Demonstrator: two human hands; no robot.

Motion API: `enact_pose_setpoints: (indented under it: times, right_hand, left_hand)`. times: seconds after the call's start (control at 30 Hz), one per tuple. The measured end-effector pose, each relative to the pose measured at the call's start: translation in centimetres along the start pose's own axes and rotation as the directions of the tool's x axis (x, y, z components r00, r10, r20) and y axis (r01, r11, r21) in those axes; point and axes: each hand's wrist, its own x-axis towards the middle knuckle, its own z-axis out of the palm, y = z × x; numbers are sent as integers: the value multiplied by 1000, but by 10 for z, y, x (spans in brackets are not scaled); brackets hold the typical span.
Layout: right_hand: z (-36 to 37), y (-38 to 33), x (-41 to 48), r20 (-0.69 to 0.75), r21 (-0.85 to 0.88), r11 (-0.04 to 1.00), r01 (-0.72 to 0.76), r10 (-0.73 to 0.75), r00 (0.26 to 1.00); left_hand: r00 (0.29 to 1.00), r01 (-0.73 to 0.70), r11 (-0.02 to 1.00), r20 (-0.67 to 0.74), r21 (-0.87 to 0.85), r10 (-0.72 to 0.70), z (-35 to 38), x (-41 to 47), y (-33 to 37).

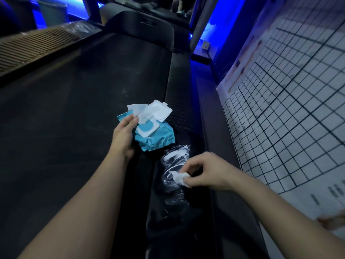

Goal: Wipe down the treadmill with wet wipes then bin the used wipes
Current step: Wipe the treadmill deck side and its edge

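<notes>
Seemingly the step in hand is binning: the right hand (207, 172) hovers over a crinkled clear plastic bag (173, 157) that lies on the treadmill's dark right side rail (179, 94), beside the running belt (84, 100). Its grip is closed, with the fingertips pinching a balled-up used wipe (180, 178) just above the plastic. To do this well, the person should find the bag's mouth, which cannot be made out here. The wad should be let go well inside it so nothing rolls onto the belt. The left hand (123, 137) has its fingers curled round the near edge of a teal wet-wipe pack (158, 139). The pack's lid (164, 114) is flipped open and a fresh wipe (141, 109) stands out of it. The thumb lies close to that wipe and would best stay off it.
</notes>
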Motion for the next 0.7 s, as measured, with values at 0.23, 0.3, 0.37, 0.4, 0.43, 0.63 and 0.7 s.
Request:
enact_pose_setpoints:
  times: [0.23, 0.3, 0.37, 0.4, 0.43, 0.63, 0.7]
  right_hand:
    - [-7, 15, 31, -606, -117, 989, -93, 3, 795]
    - [-10, 19, 37, -619, -171, 980, -103, -26, 785]
    - [-9, 20, 41, -579, -199, 972, -122, -16, 815]
    - [-7, 19, 43, -543, -216, 966, -142, 2, 839]
    - [-5, 18, 44, -508, -249, 956, -159, 11, 862]
    - [-3, 17, 39, -338, -340, 938, -61, -61, 939]
    - [-13, 7, 29, -211, -289, 956, -40, -23, 977]
  left_hand:
    - [1000, 16, 993, -13, -114, -18, -7, 6, -1]
    - [1000, 18, 992, -12, -123, -20, -8, 7, -2]
    - [1000, 24, 993, -3, -113, -24, -9, 9, -3]
    - [1000, 28, 994, 1, -109, -28, -9, 9, -4]
    - [1000, 31, 994, 1, -109, -31, -10, 10, -4]
    - [1000, 22, 995, -3, -99, -22, -9, 10, -4]
    - [1000, 28, 995, -4, -99, -29, -9, 10, -4]
